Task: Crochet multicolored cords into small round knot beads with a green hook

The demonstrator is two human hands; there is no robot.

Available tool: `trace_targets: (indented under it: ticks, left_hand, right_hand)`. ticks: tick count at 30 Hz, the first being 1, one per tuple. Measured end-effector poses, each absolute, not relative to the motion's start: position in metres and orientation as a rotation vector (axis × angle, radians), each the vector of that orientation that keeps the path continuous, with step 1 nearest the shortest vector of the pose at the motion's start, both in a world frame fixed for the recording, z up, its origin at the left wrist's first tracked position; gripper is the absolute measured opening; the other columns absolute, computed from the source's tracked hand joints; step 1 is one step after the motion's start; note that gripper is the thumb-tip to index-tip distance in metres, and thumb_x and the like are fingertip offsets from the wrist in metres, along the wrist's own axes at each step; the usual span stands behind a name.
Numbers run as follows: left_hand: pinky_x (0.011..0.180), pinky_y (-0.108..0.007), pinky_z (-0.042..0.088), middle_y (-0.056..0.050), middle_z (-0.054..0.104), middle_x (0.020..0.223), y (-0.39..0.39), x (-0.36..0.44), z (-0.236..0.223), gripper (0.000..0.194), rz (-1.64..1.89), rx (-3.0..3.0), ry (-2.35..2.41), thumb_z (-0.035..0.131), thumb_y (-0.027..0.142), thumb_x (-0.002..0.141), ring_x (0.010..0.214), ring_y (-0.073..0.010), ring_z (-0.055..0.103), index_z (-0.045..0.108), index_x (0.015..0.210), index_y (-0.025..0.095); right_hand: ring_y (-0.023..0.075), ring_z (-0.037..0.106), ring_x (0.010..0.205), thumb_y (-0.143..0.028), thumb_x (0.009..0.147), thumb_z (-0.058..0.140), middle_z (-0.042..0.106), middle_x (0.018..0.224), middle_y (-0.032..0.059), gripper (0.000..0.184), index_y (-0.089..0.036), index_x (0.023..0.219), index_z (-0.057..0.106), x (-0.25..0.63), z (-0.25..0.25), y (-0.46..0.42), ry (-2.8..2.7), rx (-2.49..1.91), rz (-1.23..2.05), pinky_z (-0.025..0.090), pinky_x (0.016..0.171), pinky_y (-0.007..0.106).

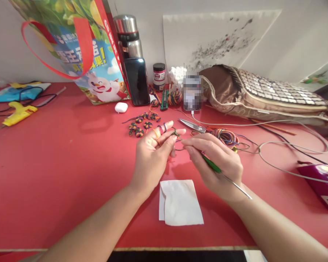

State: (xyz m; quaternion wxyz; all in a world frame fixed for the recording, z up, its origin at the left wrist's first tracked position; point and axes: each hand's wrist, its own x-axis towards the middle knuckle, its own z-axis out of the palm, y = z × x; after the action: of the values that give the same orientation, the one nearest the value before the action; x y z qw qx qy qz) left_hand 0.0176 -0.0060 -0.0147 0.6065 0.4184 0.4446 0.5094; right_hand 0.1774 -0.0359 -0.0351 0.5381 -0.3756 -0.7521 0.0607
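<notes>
Multicoloured yarn [165, 128] winds round the raised fingers of my left hand [154, 151]. Its thumb and a finger pinch a small dark green bit of crochet work [175, 133]. My right hand [217, 160] is closed round a crochet hook [211, 163] with a green grip, held like a pen. The hook's metal back end sticks out past the wrist, and its front tip lies close to the crochet work, too small to make out. Beyond the hands are small multicoloured crocheted pieces [139, 132], scissors [192, 125] and a loose yarn bundle [224, 137].
A folded white tissue [182, 203] lies on the red table [98, 174] before me. Behind stand a shopping bag [104, 78], a black phone [137, 82], a charging phone [192, 92] and a jar [159, 75]. A glue gun [18, 113] is left, a sequined bag [276, 91] and power strip [321, 182] right.
</notes>
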Motion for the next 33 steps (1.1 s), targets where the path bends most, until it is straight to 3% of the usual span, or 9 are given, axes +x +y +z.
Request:
trace_targets:
  ticks: [13,21,33]
  left_hand:
    - [0.059,-0.025,0.058,-0.012,0.087,0.118,-0.0069,0.0184,-0.0148,0.034,1.169,1.020,1.058,0.082,0.028,0.091,0.057,-0.0069,0.058,0.076,0.122,0.017]
    - [0.054,-0.022,0.061,-0.005,0.085,0.098,-0.0051,0.0174,-0.0134,0.031,1.155,0.982,1.094,0.082,0.022,0.088,0.058,-0.0079,0.060,0.078,0.119,0.017]
    - [0.056,-0.025,0.063,-0.009,0.087,0.108,-0.0059,0.0158,-0.0139,0.029,1.211,1.086,1.094,0.081,0.026,0.092,0.059,-0.0097,0.063,0.077,0.119,0.018]
  right_hand:
    - [0.0200,0.077,0.083,-0.008,0.103,0.066,0.080,0.098,0.0078,0.026,-0.024,0.118,0.079,0.1778,-0.0331,-0.0387,-1.732,-0.968,0.213,0.066,0.074,0.034]
    - [0.0141,0.069,0.067,-0.011,0.104,0.067,0.079,0.091,0.0034,0.020,-0.023,0.112,0.082,0.1762,-0.0330,-0.0400,-1.498,-1.015,0.501,0.061,0.065,0.032]
    - [0.0141,0.067,0.064,-0.012,0.104,0.066,0.078,0.085,0.0024,0.019,-0.022,0.106,0.081,0.1760,-0.0289,-0.0413,-1.458,-1.004,0.554,0.058,0.062,0.032]
